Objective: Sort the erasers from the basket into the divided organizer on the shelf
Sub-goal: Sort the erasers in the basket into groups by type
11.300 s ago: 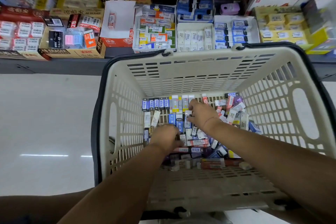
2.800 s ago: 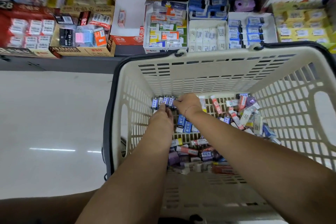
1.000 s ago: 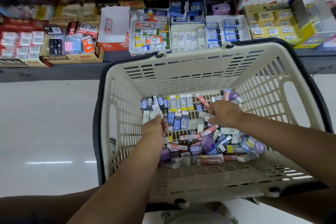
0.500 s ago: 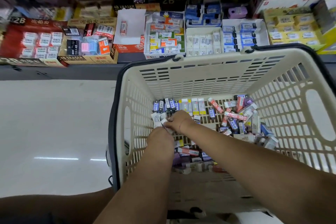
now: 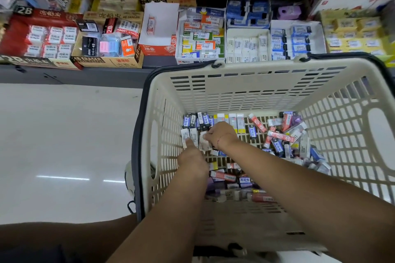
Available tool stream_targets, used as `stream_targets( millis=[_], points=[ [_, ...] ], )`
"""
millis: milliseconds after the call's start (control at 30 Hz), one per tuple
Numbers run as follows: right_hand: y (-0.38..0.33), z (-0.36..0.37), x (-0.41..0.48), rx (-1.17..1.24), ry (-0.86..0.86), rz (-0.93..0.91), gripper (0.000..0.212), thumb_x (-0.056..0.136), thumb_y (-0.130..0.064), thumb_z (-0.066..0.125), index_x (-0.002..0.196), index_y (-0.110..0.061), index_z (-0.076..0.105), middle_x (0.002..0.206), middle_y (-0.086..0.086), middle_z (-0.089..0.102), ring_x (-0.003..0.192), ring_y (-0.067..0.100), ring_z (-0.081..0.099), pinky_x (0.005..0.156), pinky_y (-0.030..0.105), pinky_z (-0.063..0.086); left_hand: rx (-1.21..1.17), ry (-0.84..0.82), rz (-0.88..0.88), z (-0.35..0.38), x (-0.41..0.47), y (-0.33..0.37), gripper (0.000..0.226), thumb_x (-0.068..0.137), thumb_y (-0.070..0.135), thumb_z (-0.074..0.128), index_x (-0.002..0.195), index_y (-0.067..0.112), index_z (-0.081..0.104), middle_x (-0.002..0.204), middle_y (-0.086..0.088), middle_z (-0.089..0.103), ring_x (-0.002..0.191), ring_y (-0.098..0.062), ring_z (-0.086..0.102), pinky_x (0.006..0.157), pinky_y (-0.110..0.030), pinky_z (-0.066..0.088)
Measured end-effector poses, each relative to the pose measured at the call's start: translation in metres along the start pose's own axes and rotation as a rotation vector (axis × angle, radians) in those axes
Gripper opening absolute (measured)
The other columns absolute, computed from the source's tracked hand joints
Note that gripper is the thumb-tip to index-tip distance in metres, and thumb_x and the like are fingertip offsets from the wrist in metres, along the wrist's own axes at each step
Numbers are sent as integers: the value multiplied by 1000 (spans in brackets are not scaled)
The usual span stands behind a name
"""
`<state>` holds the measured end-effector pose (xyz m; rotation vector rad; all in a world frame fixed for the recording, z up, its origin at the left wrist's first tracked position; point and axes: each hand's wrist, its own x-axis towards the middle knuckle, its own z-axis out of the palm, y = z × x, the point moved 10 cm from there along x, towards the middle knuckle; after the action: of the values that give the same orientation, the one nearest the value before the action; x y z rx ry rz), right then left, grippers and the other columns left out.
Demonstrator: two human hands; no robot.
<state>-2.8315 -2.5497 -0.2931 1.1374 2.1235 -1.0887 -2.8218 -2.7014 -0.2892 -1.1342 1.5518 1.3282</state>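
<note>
A cream plastic basket [image 5: 245,83] holds several erasers. Blue-sleeved erasers [image 5: 195,120] stand in a row along its far left floor, with white-and-yellow erasers [image 5: 239,123] beside them. A loose heap of mixed erasers [image 5: 284,139] fills the right side. My left hand [image 5: 192,157] reaches in with a straight fingertip resting on a small group of white erasers [image 5: 188,134]. My right hand [image 5: 221,134] is just to the right and pinches a white eraser [image 5: 203,137]. The white divided organizer [image 5: 321,34] sits on the shelf beyond the basket, with white and blue erasers in its compartments.
Cardboard display boxes of erasers line the shelf: a red 2B box [image 5: 40,36], a brown 4B box [image 5: 106,49], an open white-and-red box [image 5: 159,28], a mixed box [image 5: 201,36] and yellow packs [image 5: 354,34]. Pale glossy floor [image 5: 64,145] lies left of the basket.
A second ago my right hand was at the heap on the right; it has moved left to the white erasers beside my left hand. My left hand has barely moved.
</note>
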Motion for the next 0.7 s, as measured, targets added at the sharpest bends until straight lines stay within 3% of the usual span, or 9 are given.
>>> stream_targets(
  millis=[133, 167, 200, 267, 367, 433, 500, 600, 700],
  points=[
    [-6, 7, 0, -47, 13, -9, 34, 87, -24, 68, 109, 1, 63, 108, 11, 66, 108, 24, 62, 83, 27, 50, -2, 20, 31, 0, 3, 7, 59, 96, 46, 49, 129, -3, 51, 125, -17, 62, 116, -28, 60, 94, -36, 49],
    [-7, 6, -1, -48, 37, -14, 37, 86, -20, 69, 117, -1, 60, 115, 10, 64, 110, 24, 61, 87, 28, 50, -2, 26, 39, -2, 3, 8, 59, 95, 47, 50, 127, -3, 53, 104, -17, 68, 94, -27, 67, 79, -34, 54],
    [-8, 6, -2, -50, 52, -22, 40, 86, -18, 69, 121, -2, 57, 119, 10, 63, 112, 24, 60, 89, 28, 49, 3, 44, 29, -6, 4, 8, 58, 95, 48, 50, 125, -2, 56, 79, -13, 63, 69, -22, 63, 61, -29, 53],
    [-12, 7, -5, -51, 32, -57, 35, 87, -19, 68, 116, -1, 61, 116, 11, 64, 109, 25, 61, 90, 29, 50, 17, 34, 15, -7, 7, 8, 59, 95, 50, 49, 124, -1, 57, 61, -8, 49, 52, -19, 48, 49, -25, 42],
    [-16, -4, -14, 5, -43, -157, 22, 88, -19, 65, 100, -1, 70, 101, 10, 68, 96, 23, 65, 88, 33, 52, 134, 15, 91, -1, 11, 9, 56, 95, 50, 47, 116, 1, 63, 68, -12, 60, 59, -26, 55, 58, -26, 46],
    [-12, -30, -23, 8, -75, -237, 15, 87, -15, 66, 98, -5, 71, 97, 6, 68, 87, 16, 62, 84, 28, 50, 352, -19, 271, 13, 6, 16, 51, 96, 49, 46, 92, 3, 65, 70, -11, 60, 62, -25, 53, 68, -32, 48],
    [4, -54, -28, -73, -142, -294, 16, 84, -10, 69, 99, -6, 71, 100, 5, 69, 85, 12, 59, 79, 22, 46, 632, -131, 479, 39, -10, 21, 49, 96, 49, 46, 81, 5, 64, 86, -15, 67, 79, -27, 60, 83, -38, 51],
    [45, -67, -36, -261, -295, -301, 23, 83, -9, 70, 106, -5, 69, 109, 9, 68, 94, 17, 62, 88, 27, 48, 1114, -364, 683, 76, -38, 6, 43, 99, 42, 44, 86, 5, 63, 87, -10, 63, 83, -24, 56, 73, -27, 40],
    [80, -60, -42, -480, -310, -289, 42, 85, -21, 69, 125, -12, 58, 124, 4, 60, 112, 20, 57, 88, 22, 42, 1432, -463, 772, 88, -38, -17, 36, 98, 37, 48, 87, 7, 63, 86, -12, 62, 75, -22, 52, 69, -30, 40]
  ],
)
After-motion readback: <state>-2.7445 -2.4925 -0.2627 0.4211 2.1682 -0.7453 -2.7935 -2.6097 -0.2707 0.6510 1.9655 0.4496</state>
